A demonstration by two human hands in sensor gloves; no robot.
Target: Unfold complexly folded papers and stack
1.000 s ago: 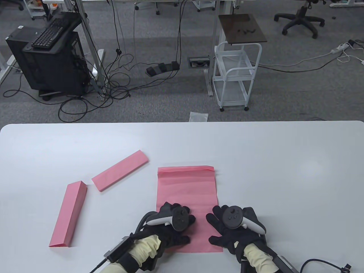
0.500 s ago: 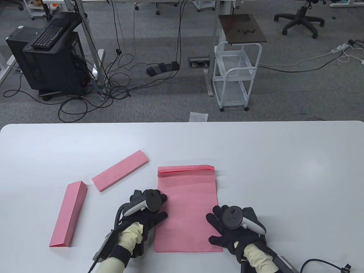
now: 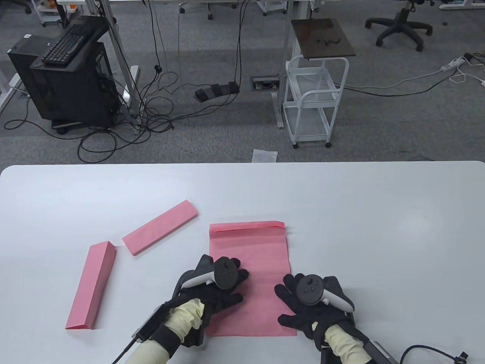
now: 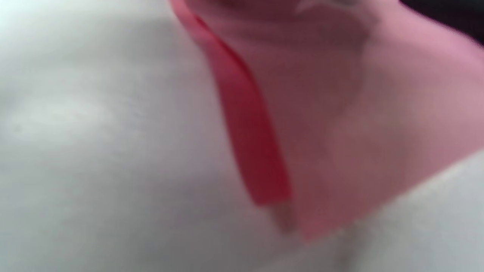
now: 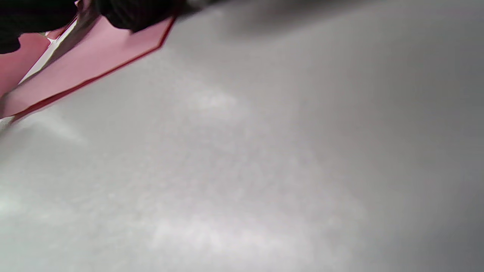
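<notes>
Left hand (image 3: 212,288) moved back onto unfolded pink sheet (image 3: 261,261), fingers flat. Right hand (image 3: 310,303) presses it flat-fingered near desk (image 3: 379,227) front edge.

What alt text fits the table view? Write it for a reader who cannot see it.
Two gloved hands rest on a partly unfolded pink sheet near the front edge of a white table, the left hand on its left part and the right hand on its right edge. Two folded pink strips lie to the left.
</notes>
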